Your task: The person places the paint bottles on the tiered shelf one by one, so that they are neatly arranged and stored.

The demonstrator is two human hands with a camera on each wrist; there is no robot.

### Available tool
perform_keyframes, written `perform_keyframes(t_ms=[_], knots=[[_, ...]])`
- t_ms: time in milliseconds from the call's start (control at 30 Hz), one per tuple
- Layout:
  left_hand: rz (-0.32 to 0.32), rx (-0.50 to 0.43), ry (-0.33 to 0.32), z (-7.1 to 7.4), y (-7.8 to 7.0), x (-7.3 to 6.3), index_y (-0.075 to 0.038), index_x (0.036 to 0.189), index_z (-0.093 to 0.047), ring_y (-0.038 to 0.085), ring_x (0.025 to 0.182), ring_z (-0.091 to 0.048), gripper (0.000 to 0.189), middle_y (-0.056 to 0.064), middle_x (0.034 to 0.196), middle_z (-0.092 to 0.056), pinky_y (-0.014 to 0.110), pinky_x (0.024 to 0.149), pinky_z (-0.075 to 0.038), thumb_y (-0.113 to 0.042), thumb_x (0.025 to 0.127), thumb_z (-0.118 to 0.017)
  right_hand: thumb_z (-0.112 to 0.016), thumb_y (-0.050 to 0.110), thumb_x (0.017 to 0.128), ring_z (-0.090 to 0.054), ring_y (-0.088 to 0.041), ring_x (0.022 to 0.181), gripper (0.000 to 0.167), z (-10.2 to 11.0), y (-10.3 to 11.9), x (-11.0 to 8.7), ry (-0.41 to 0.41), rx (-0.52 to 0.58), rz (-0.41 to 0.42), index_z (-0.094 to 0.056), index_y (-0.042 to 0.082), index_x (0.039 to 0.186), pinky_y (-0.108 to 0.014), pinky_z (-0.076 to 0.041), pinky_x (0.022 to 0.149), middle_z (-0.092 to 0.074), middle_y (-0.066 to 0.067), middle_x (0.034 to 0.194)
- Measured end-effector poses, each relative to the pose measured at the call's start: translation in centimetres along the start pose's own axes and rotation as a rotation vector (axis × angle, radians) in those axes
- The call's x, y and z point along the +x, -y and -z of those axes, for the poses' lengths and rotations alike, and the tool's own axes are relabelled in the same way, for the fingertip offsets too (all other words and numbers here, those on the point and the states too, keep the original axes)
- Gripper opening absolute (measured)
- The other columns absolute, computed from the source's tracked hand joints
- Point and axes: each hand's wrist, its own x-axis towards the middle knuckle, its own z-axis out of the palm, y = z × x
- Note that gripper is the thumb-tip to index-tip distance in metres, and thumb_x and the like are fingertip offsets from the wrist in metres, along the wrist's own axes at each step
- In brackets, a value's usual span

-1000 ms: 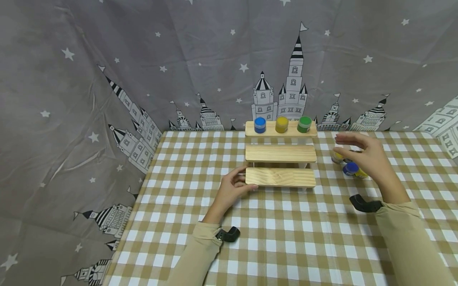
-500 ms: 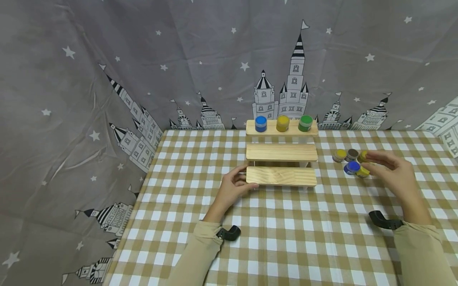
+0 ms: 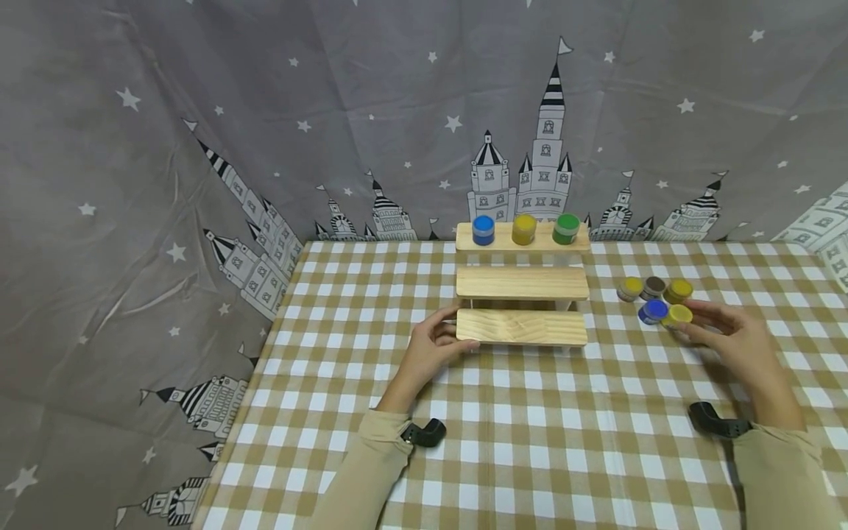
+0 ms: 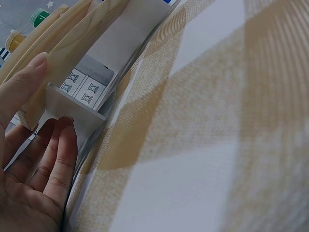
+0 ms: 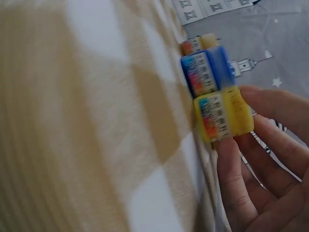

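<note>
A three-step wooden display rack stands on the checked cloth. My left hand grips the left end of its lowest step; in the left wrist view the thumb lies along the wood and the fingers curl by the white side support. To the right of the rack, my right hand pinches a small yellow paint jar, the nearest of a cluster. A blue paint jar sits right against it. Behind these are a yellow jar, a dark brown-lidded jar and another yellow jar.
On the rack's top step stand a blue jar, a yellow jar and a green jar. The middle step is bare wood. A grey castle-print curtain hangs behind the table.
My right hand has moved right and toward me, from above the jar cluster to the nearest yellow jar, which it now pinches. The left hand keeps its grip on the rack.
</note>
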Motion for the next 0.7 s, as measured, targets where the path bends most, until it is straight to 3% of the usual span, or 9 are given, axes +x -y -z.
perform_keyframes(t_ms=[233,700], knots=[[-0.019,-0.006,0.003,-0.15,0.12,0.0,-0.005,0.146,-0.056,0.011,0.087,-0.07,0.075,0.022,0.115,-0.07,0.023,0.081,-0.065,-0.004,0.079,-0.089,-0.076,0.014,0.095,-0.058,0.023,0.096,0.05,-0.12,-0.67,-0.07,0.011,0.126,0.028,-0.058,0.002,0.141,0.002,-0.048,0.078,-0.059,0.042,0.107],[-0.011,0.005,0.007,-0.12,0.17,0.07,-0.007,0.146,-0.057,0.014,0.088,-0.071,0.074,0.021,0.115,-0.071,0.024,0.081,-0.065,-0.007,0.08,-0.089,-0.075,0.017,0.096,-0.056,0.024,0.095,0.051,-0.46,-0.56,-0.02,-0.025,0.107,0.014,-0.057,-0.003,0.14,0.002,-0.049,0.078,-0.057,0.041,0.107]])
